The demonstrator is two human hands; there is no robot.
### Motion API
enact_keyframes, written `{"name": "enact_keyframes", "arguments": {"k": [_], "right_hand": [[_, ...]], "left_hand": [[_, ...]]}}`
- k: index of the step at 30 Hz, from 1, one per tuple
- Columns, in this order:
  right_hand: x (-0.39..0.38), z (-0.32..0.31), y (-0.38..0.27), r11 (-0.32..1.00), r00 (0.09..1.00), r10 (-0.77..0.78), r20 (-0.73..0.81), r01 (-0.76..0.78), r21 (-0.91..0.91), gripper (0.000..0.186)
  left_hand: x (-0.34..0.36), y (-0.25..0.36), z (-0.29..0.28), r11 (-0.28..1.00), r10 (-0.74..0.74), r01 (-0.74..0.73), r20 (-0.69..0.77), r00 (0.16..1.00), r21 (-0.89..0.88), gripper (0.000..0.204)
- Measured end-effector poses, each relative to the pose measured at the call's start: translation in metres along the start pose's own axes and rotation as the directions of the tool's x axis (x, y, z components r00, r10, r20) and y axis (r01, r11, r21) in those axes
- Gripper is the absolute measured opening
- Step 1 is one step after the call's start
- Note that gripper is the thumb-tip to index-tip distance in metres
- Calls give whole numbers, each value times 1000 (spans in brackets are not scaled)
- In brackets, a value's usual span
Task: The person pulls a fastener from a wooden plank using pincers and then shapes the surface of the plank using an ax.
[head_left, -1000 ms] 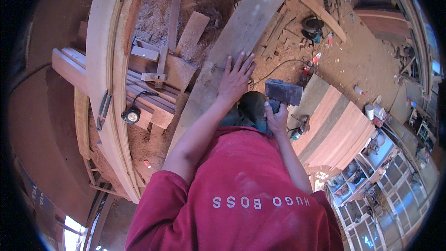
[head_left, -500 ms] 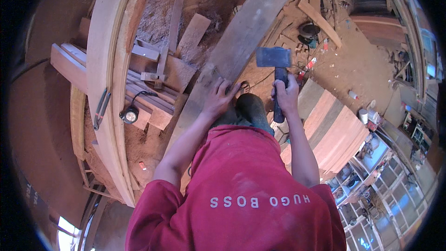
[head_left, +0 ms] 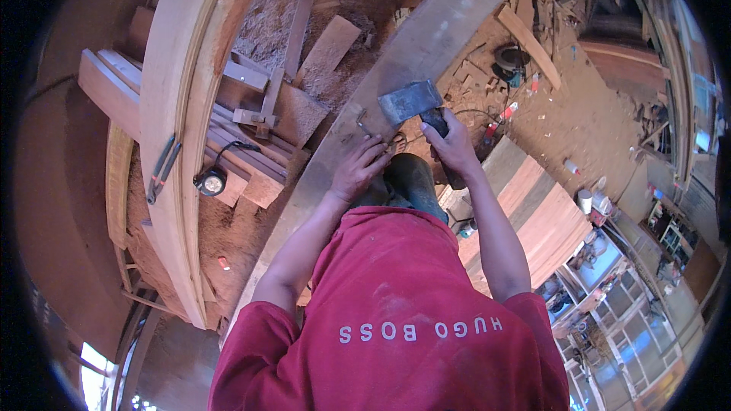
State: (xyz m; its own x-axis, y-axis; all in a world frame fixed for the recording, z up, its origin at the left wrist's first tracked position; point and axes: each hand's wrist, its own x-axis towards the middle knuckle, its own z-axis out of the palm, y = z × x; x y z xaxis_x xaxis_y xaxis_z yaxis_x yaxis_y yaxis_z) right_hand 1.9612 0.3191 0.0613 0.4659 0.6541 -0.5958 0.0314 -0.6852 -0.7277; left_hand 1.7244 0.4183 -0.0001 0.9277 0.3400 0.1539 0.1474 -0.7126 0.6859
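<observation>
My right hand (head_left: 457,146) is closed round the dark handle of a hatchet (head_left: 411,100) with a broad, worn metal head. The head is over a long grey wooden plank (head_left: 449,11) that runs diagonally in front of me. My left hand (head_left: 362,170) lies on this plank with its fingers stretched out, holding nothing. Just beyond its fingertips a small bent nail (head_left: 362,122) shows at the plank's surface. Close to the left fingertips is a dark looped metal piece (head_left: 399,139), partly hidden, whose kind I cannot make out.
At left, a curved timber (head_left: 179,53) carries pliers (head_left: 164,170). A tape measure (head_left: 210,181) lies by stacked boards (head_left: 244,156) and a wooden clamp-like piece (head_left: 263,114). Sawdust covers the ground. At right are a striped wood panel (head_left: 533,205), a power tool (head_left: 512,61) and offcuts.
The hatchet has swung left and down, from upright at the right to tilted over the plank. My left hand has drawn slightly back, its fingers flatter. The view has shifted a little.
</observation>
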Motion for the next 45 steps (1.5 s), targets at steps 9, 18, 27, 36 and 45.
{"name": "enact_keyframes", "arguments": {"k": [9,18,27,36,45], "right_hand": [[5,32,4,949,993,-114,-28,101,-298,54],[27,20,28,946,984,-170,56,179,-270,61],[11,17,13,840,926,-377,-3,340,-424,44],[-7,41,15,972,999,-24,-42,14,-234,58],[35,16,39,776,912,-362,192,409,-480,60]], "left_hand": [[4,32,-21,992,-60,60,4,998,-110,24],[-1,8,-45,917,-396,398,-211,894,-35,21],[32,-44,-84,787,-586,605,-453,672,-121,25],[-31,-46,-84,612,-784,719,-373,496,-328,30],[9,-58,-97,740,-668,589,-451,592,-324,34]]}}
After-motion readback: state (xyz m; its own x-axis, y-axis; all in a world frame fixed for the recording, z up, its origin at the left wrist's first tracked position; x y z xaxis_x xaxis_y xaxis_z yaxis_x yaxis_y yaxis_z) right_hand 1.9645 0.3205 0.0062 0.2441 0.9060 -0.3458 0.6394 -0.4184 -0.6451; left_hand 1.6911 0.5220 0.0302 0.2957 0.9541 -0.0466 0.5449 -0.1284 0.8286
